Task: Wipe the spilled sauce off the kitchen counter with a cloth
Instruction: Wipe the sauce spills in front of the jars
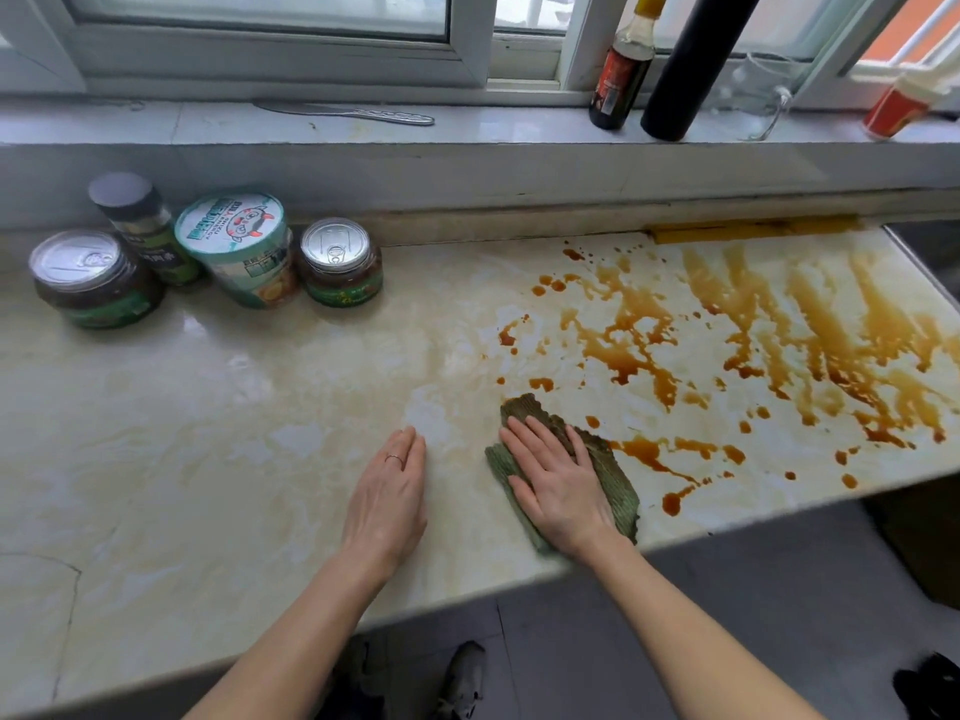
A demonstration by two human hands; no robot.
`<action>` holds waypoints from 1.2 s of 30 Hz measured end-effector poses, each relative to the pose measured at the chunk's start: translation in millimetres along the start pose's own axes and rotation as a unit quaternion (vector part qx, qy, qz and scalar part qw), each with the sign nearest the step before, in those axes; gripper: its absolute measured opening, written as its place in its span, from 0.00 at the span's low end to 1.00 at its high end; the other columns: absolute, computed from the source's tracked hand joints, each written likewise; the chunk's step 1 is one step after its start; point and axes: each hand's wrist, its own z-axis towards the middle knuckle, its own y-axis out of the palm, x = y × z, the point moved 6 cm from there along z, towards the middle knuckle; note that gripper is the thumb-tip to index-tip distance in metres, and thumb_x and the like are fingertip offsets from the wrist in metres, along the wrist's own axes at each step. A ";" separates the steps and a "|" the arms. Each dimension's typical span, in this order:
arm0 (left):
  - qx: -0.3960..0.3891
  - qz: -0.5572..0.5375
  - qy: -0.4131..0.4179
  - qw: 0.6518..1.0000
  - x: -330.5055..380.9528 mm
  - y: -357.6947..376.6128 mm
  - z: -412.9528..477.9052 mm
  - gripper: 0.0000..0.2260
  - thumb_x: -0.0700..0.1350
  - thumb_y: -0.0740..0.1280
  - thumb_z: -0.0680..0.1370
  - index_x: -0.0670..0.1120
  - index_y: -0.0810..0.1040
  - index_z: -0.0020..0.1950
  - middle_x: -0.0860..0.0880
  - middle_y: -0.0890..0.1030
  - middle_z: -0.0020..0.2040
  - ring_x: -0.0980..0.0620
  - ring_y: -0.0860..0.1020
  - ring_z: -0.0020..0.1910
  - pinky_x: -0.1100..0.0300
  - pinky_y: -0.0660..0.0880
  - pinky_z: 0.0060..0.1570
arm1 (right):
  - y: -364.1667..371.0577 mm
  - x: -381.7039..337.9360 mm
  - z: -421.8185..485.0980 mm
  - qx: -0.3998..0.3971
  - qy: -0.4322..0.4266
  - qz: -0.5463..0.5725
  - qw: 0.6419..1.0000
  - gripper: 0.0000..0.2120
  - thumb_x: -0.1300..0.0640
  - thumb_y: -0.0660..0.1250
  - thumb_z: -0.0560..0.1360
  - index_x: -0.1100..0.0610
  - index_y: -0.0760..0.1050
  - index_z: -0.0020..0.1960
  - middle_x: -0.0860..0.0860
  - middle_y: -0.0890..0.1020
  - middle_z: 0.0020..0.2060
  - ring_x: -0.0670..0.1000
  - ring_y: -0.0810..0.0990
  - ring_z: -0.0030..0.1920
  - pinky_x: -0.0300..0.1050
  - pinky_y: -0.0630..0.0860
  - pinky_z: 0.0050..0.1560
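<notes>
My right hand (558, 483) flat, pinning green cloth (613, 475) at sauce (753, 324) edge | left hand (387, 491) open, empty, bracing on counter (208, 407)

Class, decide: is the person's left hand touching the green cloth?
Apart. The head view shows the left hand flat on the counter, with a bare strip of stone between it and the green cloth under the right hand.

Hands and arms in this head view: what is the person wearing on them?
Both forearms are bare, with no sleeves in view and no gloves. The left hand wears a thin plain ring on one finger. The right hand shows no ring, watch or bracelet.
</notes>
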 end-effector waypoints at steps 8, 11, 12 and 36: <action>-0.001 0.018 -0.019 1.000 8.3 6.2 -4.2 0.33 0.27 0.61 0.68 0.35 0.58 0.74 0.39 0.60 0.74 0.43 0.61 0.73 0.57 0.56 0.70 | 4.0 -37.2 -17.2 0.034 -0.046 0.035 0.998 0.27 0.46 0.57 0.79 0.52 0.63 0.77 0.46 0.62 0.77 0.49 0.57 0.77 0.62 0.53 0.73; -0.011 0.014 -0.023 1.000 12.2 6.2 -3.9 0.33 0.30 0.57 0.74 0.39 0.48 0.76 0.44 0.50 0.77 0.49 0.50 0.76 0.62 0.48 0.72 | 6.6 -45.9 -20.0 0.031 -0.107 0.043 0.993 0.28 0.46 0.58 0.78 0.51 0.62 0.77 0.45 0.60 0.77 0.48 0.55 0.78 0.61 0.53 0.74; -0.013 0.012 -0.026 0.999 11.8 6.0 -4.0 0.32 0.31 0.56 0.75 0.40 0.46 0.76 0.45 0.48 0.78 0.50 0.49 0.76 0.63 0.47 0.72 | 7.1 -41.8 -18.6 0.030 -0.126 0.044 0.991 0.28 0.46 0.59 0.78 0.51 0.63 0.77 0.45 0.61 0.77 0.48 0.55 0.78 0.61 0.53 0.74; -0.074 -0.008 -0.040 0.996 6.7 5.3 -3.7 0.34 0.31 0.54 0.74 0.43 0.44 0.77 0.49 0.42 0.78 0.53 0.44 0.76 0.66 0.43 0.70 | 3.9 -14.6 49.8 -0.009 -0.018 0.035 0.999 0.28 0.43 0.47 0.80 0.49 0.58 0.78 0.45 0.59 0.77 0.48 0.56 0.77 0.58 0.48 0.75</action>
